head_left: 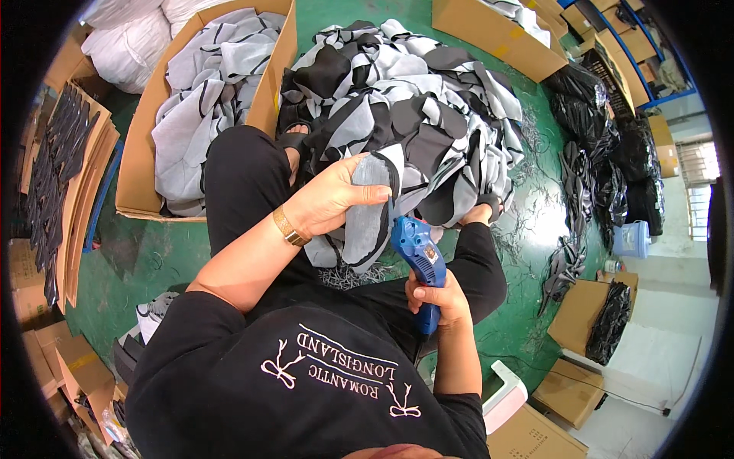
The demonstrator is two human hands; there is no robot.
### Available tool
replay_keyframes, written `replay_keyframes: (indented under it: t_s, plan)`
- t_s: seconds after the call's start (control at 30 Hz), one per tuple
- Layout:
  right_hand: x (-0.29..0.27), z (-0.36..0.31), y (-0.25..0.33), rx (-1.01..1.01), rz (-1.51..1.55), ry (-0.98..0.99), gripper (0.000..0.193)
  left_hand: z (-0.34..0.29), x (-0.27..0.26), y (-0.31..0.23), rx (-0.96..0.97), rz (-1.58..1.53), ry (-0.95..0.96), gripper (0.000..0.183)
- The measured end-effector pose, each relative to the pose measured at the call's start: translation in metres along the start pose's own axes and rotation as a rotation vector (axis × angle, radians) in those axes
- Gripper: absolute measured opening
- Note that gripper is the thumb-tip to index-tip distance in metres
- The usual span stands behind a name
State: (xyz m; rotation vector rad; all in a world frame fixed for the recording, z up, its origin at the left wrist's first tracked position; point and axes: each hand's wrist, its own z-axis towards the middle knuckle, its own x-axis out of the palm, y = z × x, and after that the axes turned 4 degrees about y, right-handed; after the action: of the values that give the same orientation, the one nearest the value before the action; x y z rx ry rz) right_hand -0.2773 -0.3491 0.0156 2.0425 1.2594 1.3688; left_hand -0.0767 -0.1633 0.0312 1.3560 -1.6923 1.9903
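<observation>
My left hand (pixel 330 196) is closed on a grey, sole-shaped fabric piece (pixel 367 218) with a dark edge, thumb on top. In my right hand (pixel 442 300) is a blue handheld electric cutter (pixel 417 246), gripped round its handle. Its narrow tip points up and touches or nearly touches the piece's right edge; which of the two I cannot tell. Just beyond my hands, between my feet, a big heap of grey and black fabric pieces (pixel 428 115) lies on the floor. Thin trimmed strips (pixel 353 274) are scattered below the held piece.
An open carton (pixel 128 187) full of similar grey pieces stands at the left. Another carton (pixel 497 42) is at the far right. Black plastic bags (pixel 585 115) and a light blue bucket (pixel 631 239) line the right side. Loose offcuts litter the green floor (pixel 527 222).
</observation>
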Motion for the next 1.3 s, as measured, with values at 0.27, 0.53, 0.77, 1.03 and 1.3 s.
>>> replay_keyframes:
  t_s: [0.27, 0.53, 0.77, 1.03, 1.3]
  plan:
    - [0.011, 0.009, -0.002, -0.016, 0.146, 0.069, 0.035, -0.003, 0.005, 0.002, 0.002, 0.066, 0.053, 0.038]
    - [0.008, 0.01, 0.019, -0.234, -0.079, -0.248, 0.041, -0.003, 0.008, 0.003, 0.039, 0.091, -0.025, 0.032]
    - [0.021, -0.01, 0.026, -0.291, -0.329, -0.389, 0.033, 0.001, -0.005, 0.012, 0.067, 0.12, -0.122, 0.018]
    - [0.03, -0.019, 0.025, -0.179, -0.634, -0.47, 0.032, 0.001, -0.011, 0.02, 0.121, 0.44, -0.235, 0.008]
    - [0.028, -0.018, 0.026, -0.157, -0.651, -0.47, 0.032, -0.006, -0.012, 0.017, 0.114, 0.598, -0.208, 0.013]
